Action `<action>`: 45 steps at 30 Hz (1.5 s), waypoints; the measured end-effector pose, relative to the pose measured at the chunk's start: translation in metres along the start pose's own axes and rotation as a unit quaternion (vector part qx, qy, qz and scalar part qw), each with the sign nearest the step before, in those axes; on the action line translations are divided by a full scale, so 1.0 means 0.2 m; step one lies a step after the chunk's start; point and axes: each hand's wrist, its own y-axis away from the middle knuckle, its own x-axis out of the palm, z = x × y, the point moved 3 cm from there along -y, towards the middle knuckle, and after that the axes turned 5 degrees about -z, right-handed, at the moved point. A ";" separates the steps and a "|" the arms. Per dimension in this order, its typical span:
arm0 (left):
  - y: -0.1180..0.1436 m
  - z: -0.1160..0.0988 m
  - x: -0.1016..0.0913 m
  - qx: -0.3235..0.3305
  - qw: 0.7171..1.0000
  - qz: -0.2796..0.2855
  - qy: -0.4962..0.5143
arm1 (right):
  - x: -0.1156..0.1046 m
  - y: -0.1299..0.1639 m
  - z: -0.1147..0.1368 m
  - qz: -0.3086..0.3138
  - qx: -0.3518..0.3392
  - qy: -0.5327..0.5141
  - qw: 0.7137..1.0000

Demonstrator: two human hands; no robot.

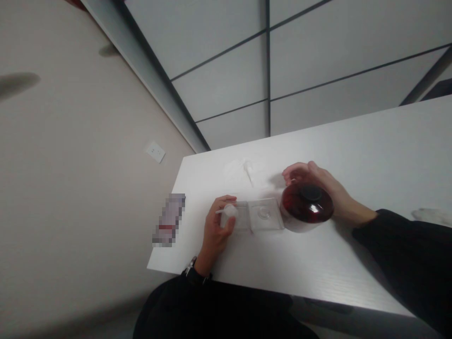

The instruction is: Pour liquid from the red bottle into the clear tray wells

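Note:
A clear plastic container (266, 225) with two square sections lies on the white table. My left hand (216, 233) is closed around its left end, thumb in front and fingers behind. A white round piece with a thin spout (231, 213), like a pump head, shows at that end, beside my thumb. To the right stands a round jar (306, 207) with a dark red, glossy top and a pale lower body. Behind this jar, my right hand (310, 174) is held with loosely curved fingers, its palm partly hidden; nothing shows between the fingers.
Farther back on the table (212, 172) lies a small white piece with a thin stem (249, 172). A blurred, pixelated flat object (169, 220) is at the left edge. A pale item (431, 215) lies far right. Wall and panelled cabinet doors (229, 80) border the table.

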 end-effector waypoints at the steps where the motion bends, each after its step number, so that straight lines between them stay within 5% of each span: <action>1: 0.00 0.00 0.00 0.005 1.000 -0.001 0.001 | 0.00 0.00 0.00 0.002 0.006 -0.005 1.000; 18: 0.01 0.00 0.03 0.019 1.000 -0.020 -0.008 | 0.02 -0.01 -0.12 0.174 0.114 -0.095 0.973; 45: 0.02 -0.02 0.05 0.017 0.998 -0.050 -0.036 | 0.04 0.00 -0.09 0.144 0.107 -0.044 0.983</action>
